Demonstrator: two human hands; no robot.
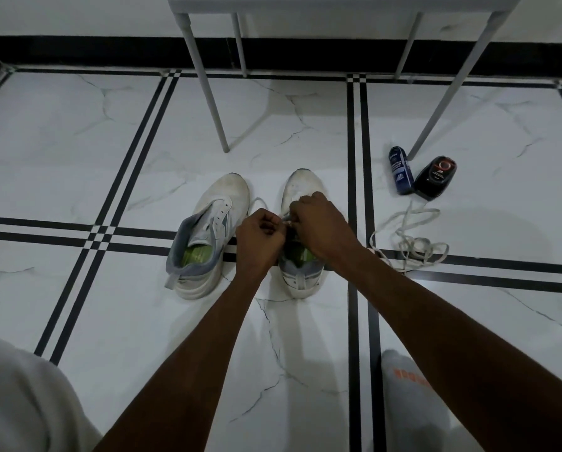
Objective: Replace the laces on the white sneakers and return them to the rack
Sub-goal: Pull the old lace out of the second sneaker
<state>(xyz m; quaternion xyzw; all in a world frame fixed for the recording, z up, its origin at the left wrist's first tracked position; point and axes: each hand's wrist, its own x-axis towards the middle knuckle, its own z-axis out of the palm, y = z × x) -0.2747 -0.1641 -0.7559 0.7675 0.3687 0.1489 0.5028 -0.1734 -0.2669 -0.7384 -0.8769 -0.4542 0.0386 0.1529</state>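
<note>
Two white sneakers stand side by side on the marble floor (77,132), toes pointing away toward the wall. The left sneaker (208,236) has no lace, its eyelets bare and its green insole showing through the open collar. Both hands are working over the right sneaker (301,275). The left hand (260,236) is curled into a loose fist between the two shoes, and the right hand (319,223) is curled over the tongue area, covering most of the eyelets. Between the two hands a short stretch of pale lace (285,218) is pinched, thumb and fingers of each hand closed on it; a loop of the same lace shows on the floor just beyond the left hand, between the shoes. How far the lace has been threaded I cannot tell, since the right hand hides the eyelets. To the right of the shoes, well apart from them, a loose lace (410,239) lies in a tangled pile across a black tile line. Farther off on that side, a blue bottle (401,171) and a black bottle (436,177) lie touching each other, near the leg of a grey table (204,70) that stands against the far wall. A white-socked foot (407,386) rests on the floor at the near right.
</note>
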